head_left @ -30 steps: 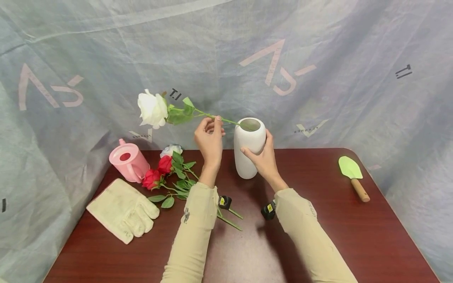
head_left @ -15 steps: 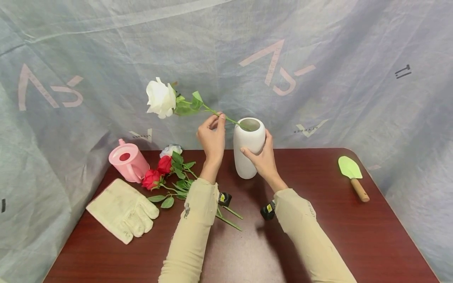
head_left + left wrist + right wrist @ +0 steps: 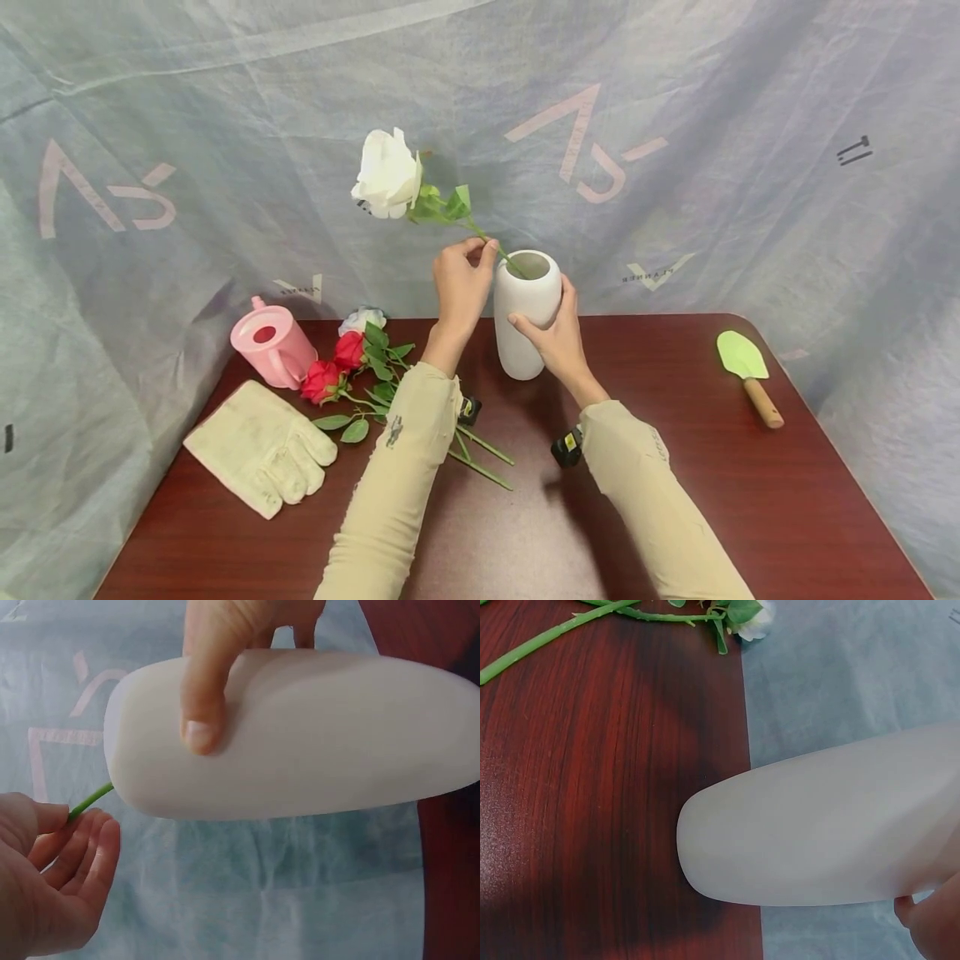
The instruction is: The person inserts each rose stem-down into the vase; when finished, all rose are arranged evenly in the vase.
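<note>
My left hand (image 3: 461, 282) pinches the green stem of a white rose (image 3: 387, 177) between thumb and fingers, just left of the vase mouth. The stem's lower end runs inside the opening of a tall white vase (image 3: 517, 329), while the bloom leans up and to the left. Around the right side of the vase my right hand (image 3: 557, 333) grips, its thumb across the front. In the left wrist view the stem (image 3: 91, 801) passes from the left fingertips to the vase rim. The right wrist view shows the vase's base (image 3: 727, 847) over the dark red table.
Two red roses (image 3: 321, 380) and a pale flower (image 3: 363, 320) lie left of the vase, their stems crossing under the left forearm. Beyond them are a pink watering can (image 3: 276, 346) and a cream glove (image 3: 258, 446). A green trowel (image 3: 742, 357) with wooden handle lies far right.
The left hand has moved right, closer to the vase mouth. The white rose has risen and swung right, its stem now steeper in the opening. The right hand and vase stay almost still.
</note>
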A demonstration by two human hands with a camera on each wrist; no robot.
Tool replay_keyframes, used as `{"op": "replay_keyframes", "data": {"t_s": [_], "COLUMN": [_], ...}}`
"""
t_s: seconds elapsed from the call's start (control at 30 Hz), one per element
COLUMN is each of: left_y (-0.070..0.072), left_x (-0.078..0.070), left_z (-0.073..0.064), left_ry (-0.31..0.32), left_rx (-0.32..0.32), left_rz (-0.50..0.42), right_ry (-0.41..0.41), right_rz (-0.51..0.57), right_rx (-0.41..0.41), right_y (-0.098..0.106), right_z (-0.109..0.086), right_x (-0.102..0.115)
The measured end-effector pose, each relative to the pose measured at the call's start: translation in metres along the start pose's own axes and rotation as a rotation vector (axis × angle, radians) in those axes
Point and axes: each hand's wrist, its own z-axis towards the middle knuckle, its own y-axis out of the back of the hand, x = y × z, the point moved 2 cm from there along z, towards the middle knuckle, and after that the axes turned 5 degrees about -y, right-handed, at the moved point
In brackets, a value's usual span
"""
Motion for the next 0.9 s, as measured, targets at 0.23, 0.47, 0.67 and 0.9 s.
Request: {"op": "replay_keyframes", "data": {"t_s": [0.23, 0.47, 0.67, 0.9], "left_y": [-0.006, -0.015, -0.023, -0.033], "left_x": [-0.008, -0.021, -0.03, -0.036], "left_z": [0.005, 0.012, 0.015, 0.016], "left_ry": [-0.076, -0.15, -0.202, -0.3], "left_rx": [0.128, 0.271, 0.352, 0.395], "left_rz": [0.111, 0.283, 0.453, 0.563], "right_ry": [-0.02, -0.03, -0.049, -0.042], "right_rz": [0.002, -0.006, -0.02, -0.016], "right_rx": [0.016, 0.019, 0.014, 0.022], "right_y": [0.001, -0.001, -0.007, -0.009], "right_z": [-0.001, 0.006, 0.012, 0.014], "right_x": [-0.001, -0.022, -0.043, -0.045]}}
